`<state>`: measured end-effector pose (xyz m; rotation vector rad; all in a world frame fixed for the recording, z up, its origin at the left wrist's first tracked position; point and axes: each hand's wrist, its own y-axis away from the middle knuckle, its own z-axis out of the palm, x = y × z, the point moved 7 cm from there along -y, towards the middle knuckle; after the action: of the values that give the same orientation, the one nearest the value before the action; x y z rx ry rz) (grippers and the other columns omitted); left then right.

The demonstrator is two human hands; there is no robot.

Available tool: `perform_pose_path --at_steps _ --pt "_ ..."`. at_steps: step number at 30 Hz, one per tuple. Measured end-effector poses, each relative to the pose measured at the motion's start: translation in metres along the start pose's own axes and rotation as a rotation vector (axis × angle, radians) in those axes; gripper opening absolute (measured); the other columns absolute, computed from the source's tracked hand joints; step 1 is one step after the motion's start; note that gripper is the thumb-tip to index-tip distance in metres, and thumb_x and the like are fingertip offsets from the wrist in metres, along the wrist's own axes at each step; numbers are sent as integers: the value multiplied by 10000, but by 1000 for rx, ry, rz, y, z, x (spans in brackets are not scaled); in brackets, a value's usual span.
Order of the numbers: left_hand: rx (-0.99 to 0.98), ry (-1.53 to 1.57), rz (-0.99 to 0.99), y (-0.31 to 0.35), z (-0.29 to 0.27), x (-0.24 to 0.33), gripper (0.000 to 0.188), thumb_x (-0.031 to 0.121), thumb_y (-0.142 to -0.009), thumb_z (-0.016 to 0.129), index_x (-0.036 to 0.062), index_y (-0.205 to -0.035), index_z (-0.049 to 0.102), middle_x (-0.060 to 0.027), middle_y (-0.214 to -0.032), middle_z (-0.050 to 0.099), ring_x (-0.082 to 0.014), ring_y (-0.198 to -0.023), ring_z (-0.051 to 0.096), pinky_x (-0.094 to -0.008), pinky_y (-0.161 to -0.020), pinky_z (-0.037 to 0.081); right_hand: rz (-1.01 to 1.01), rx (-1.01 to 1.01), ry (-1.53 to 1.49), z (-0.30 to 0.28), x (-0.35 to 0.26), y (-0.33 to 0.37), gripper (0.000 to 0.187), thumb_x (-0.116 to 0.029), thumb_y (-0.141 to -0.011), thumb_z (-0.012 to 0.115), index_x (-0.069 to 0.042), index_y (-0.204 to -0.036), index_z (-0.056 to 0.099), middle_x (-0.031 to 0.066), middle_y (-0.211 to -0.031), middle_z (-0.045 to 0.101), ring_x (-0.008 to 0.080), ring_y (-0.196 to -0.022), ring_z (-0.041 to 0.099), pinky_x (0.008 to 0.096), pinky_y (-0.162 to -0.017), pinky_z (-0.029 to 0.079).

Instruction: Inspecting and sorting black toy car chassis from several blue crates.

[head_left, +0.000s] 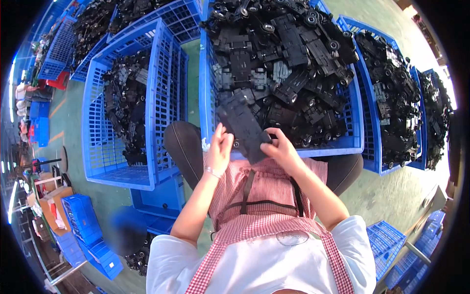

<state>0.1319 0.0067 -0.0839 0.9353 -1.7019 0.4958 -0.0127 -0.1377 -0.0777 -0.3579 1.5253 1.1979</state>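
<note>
A black toy car chassis (243,126), long and flat, is tilted in front of me over the near edge of a large blue crate (318,152). Its lower right edge is pinched between the thumb and fingers of my right hand (284,153). My left hand (220,151) has its fingers curled at the left side of the same chassis, near a small wheel. Motion slightly smears the piece. Behind it, the crate is heaped with several similar black chassis (293,39), some with wheels fitted.
To the left stands a blue slatted crate (152,122), partly filled with black chassis. More loaded crates (374,122) line the right side and the far left. A blue bin (156,198) sits on the green floor by my left elbow.
</note>
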Motion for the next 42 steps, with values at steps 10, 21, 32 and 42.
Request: perform_pose_path --at_steps 10,21,32,42 --pt "-291 923 -392 15 57 46 451 380 -962 413 48 -1266 390 -131 -1130 578 -259 -951 611 -401 -796 542 -863 174 978 60 -78 100 495 -202 -656 724 -95 -1109 556 114 -1021 509 321 -960 500 446 -823 409" --pt "-459 1184 -488 14 54 62 788 656 -846 400 -41 -1208 463 -202 -1054 597 -305 -964 613 -430 -821 525 -901 121 482 15 -96 113 159 -9 -746 582 17 -898 620 150 -910 633 308 -847 619 384 -789 487" --pt "-847 892 -408 53 61 91 821 672 -825 422 -38 -1237 441 -177 -1126 572 -274 -967 621 -406 -820 535 -819 419 413 -13 -104 93 291 30 -811 522 9 -1097 572 145 -985 619 243 -833 626 301 -738 491" --pt "-946 1026 -480 59 48 83 1029 808 -713 359 -59 -1263 416 -226 -1120 580 -289 -942 632 -397 -798 543 -501 227 84 -12 -63 91 193 -45 -920 441 16 -1041 579 29 -649 592 104 -623 596 250 -586 485"
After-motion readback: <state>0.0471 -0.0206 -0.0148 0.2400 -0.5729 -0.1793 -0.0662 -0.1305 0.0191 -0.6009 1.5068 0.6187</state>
